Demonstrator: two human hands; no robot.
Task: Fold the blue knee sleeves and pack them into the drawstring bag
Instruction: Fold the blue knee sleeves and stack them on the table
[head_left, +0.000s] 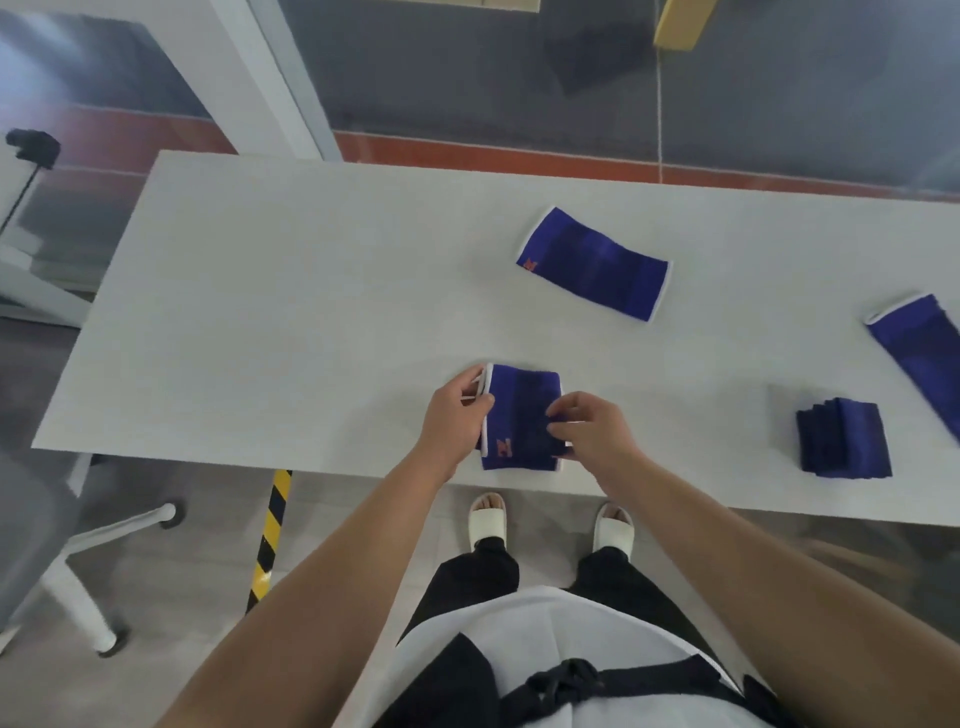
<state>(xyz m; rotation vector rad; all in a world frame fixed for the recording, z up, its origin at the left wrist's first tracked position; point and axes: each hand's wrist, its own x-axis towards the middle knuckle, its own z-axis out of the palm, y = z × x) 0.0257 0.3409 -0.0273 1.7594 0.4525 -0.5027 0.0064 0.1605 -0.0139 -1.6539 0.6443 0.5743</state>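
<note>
A blue knee sleeve (519, 410) with white trim and an orange mark lies folded at the near edge of the white table (291, 312). My left hand (457, 415) pinches its left white-trimmed edge. My right hand (592, 426) grips its right side. A second sleeve (597, 262) lies flat and unfolded farther back. A third sleeve (924, 358) lies at the right edge, partly cut off by the frame. A stack of folded blue sleeves (844, 439) sits near the front right. No drawstring bag is in view.
A grey chair (62, 545) with a white base stands on the floor at the left. A yellow-black striped strip (270, 535) runs under the table's front edge. My feet in white slippers (488, 519) stand below the table.
</note>
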